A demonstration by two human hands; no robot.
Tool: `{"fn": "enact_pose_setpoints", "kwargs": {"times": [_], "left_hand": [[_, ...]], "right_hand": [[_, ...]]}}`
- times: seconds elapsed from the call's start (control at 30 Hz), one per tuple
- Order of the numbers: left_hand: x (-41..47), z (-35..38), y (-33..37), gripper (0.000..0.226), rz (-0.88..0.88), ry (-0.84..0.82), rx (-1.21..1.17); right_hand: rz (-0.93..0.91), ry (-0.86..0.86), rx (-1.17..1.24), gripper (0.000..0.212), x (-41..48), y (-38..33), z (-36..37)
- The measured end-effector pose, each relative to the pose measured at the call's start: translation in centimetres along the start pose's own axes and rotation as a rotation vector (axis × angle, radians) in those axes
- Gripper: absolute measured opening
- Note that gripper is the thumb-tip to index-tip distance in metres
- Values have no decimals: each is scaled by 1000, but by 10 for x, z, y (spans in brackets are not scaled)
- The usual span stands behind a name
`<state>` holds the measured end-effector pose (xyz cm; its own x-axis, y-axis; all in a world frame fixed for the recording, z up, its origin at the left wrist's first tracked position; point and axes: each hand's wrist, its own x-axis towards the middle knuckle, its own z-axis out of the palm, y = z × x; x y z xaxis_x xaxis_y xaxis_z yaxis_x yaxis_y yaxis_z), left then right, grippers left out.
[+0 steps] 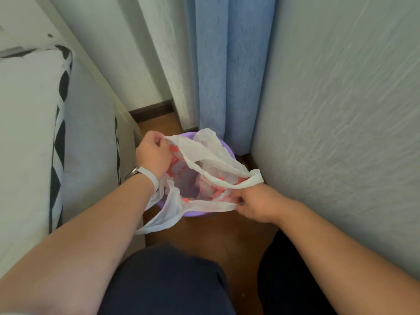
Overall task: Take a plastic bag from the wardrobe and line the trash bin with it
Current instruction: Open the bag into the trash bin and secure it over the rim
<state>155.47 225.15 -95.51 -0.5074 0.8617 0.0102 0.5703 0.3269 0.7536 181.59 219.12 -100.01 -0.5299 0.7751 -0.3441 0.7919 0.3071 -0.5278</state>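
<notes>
A white plastic bag [204, 153] with red print lies spread open over a round purple trash bin [193, 214] on the wooden floor. Its body hangs down inside the bin. My left hand [152, 155] pinches the bag's edge at the bin's far left side, and one handle loop hangs around that wrist. My right hand [254, 202] grips the bag's edge and a handle at the bin's near right side. The mouth of the bag is stretched between both hands.
A white bed [27, 133] with a black-and-white patterned cover stands close on the left. A pale wall [341, 133] runs along the right, and a blue curtain [229, 64] hangs behind the bin. My knees are at the bottom of the view.
</notes>
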Motion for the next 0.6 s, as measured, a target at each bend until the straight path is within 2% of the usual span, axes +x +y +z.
{"fn": "enact_pose_setpoints", "kwargs": {"times": [0.13,0.17,0.2,0.27,0.33,0.37,0.47,0.6], "left_hand": [[-11,8,-14,39,-10,-255,-96],[-15,8,-16,39,6,-289,-76],[-21,6,-17,34,72,-297,-11],[-34,2,-15,16,324,-308,176],[-50,3,-16,8,538,-447,323],[-57,6,-20,10,553,-553,376],[-71,16,-30,22,439,-825,451],[-74,16,-33,32,447,-962,546]], "right_hand": [[5,58,86,28,2,0,-1],[-19,94,135,27,2,-2,-2],[-36,118,175,25,2,-4,-3],[-60,149,204,14,3,-7,-6],[-96,178,174,7,5,-8,-8],[-121,195,143,11,6,-8,-8],[-149,229,149,15,7,-8,-3],[-145,234,112,42,23,-10,3]]}}
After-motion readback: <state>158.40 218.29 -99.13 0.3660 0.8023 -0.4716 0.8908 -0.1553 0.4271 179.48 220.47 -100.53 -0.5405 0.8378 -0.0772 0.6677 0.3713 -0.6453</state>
